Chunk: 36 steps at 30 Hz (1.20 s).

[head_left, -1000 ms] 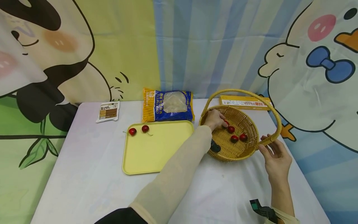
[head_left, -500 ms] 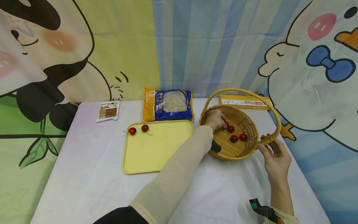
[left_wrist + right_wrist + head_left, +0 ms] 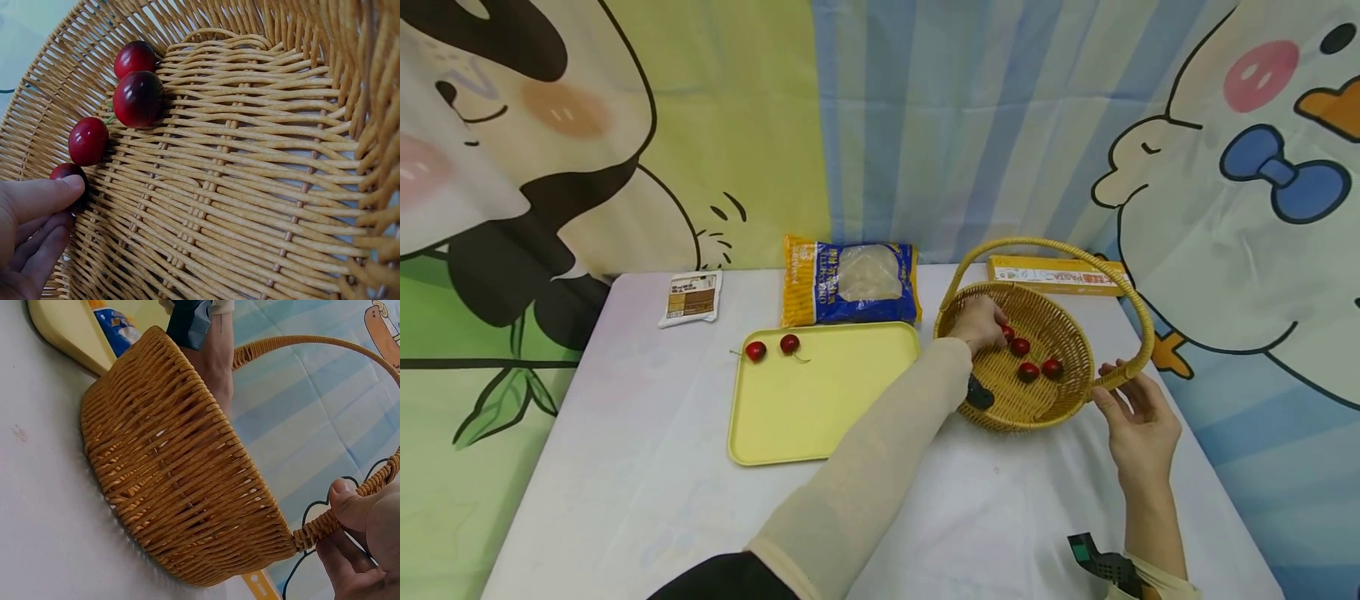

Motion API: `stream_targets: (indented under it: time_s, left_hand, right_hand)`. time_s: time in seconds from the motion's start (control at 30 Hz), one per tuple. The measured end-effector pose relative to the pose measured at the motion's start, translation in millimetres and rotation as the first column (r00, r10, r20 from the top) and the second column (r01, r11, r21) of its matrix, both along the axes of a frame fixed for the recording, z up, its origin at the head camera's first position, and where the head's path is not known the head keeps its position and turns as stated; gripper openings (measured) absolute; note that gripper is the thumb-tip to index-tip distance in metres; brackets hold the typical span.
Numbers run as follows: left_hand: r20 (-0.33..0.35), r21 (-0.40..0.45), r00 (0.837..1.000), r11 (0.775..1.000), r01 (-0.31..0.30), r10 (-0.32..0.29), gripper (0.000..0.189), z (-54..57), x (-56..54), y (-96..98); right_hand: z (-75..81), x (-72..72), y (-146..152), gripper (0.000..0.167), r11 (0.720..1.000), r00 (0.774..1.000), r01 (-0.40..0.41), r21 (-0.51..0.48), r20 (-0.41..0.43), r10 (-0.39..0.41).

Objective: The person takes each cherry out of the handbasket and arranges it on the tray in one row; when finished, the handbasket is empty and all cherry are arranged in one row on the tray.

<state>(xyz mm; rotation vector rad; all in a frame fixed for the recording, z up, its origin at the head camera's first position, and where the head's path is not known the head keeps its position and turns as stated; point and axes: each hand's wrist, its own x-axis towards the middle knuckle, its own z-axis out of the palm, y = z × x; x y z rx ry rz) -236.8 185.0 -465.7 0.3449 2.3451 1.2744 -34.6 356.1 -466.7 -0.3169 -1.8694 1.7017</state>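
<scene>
A woven wicker basket [image 3: 1030, 412] with a tall arched handle stands on the white table. Inside it my left hand [image 3: 979, 323] reaches down near the left wall. Seen from the left wrist, the left thumb and fingers pinch a dark red cherry [image 3: 70, 178], partly covered by the thumb. More cherries lie in a row beside it, among them a glossy one [image 3: 139, 99]. My right hand [image 3: 1144, 425] grips the foot of the basket handle [image 3: 322, 528] between thumb and fingers. Two cherries with stems, one of them this cherry [image 3: 756, 352], lie on a yellow tray [image 3: 805, 417].
Behind the tray lies a blue and yellow food bag [image 3: 853, 283]. A yellow pasta box [image 3: 1056, 275] sits behind the basket. At the far left corner is a small white and brown packet [image 3: 691, 298]. A printed curtain hangs behind the table.
Almost nothing differs. The left hand stays at the same cherry in the basket, having shifted very slightly, and the right hand keeps its hold on the handle.
</scene>
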Motion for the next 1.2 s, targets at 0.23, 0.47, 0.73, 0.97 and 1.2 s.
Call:
stream_targets:
  time_s: [0.23,0.47,0.73,0.97,1.2]
  left_hand:
    - [-0.021,-0.001,1.0,1.0,-0.004,0.004,0.035,-2.7,-1.5,1.3]
    - [-0.024,0.005,0.999,1.0,0.023,-0.023,0.039,-2.4,-1.3,1.7]
    - [-0.056,-0.012,0.996,0.998,0.068,-0.068,0.043,-2.4,-1.2,3.5]
    - [-0.084,-0.04,0.994,0.997,0.072,-0.075,0.038,-4.7,-2.3,5.6]
    - [-0.085,-0.034,0.994,0.997,0.071,-0.074,0.029,3.5,-1.0,1.9]
  right_hand:
    - [0.2,-0.4,-1.7,0.052,1.0,0.999,-0.01,0.017,-0.04,0.011]
    - [0.6,-0.4,-2.3,0.052,0.999,1.0,-0.006,0.033,-0.03,0.007]
    - [-0.1,-0.1,-3.2,0.052,0.999,1.0,-0.004,0.036,-0.022,0.005]
    - [-0.4,-0.9,-4.1,0.051,0.999,1.0,-0.004,0.037,-0.03,0.005]
    - [-0.6,-1.7,-1.4,0.051,0.999,0.999,0.002,0.038,-0.035,0.0]
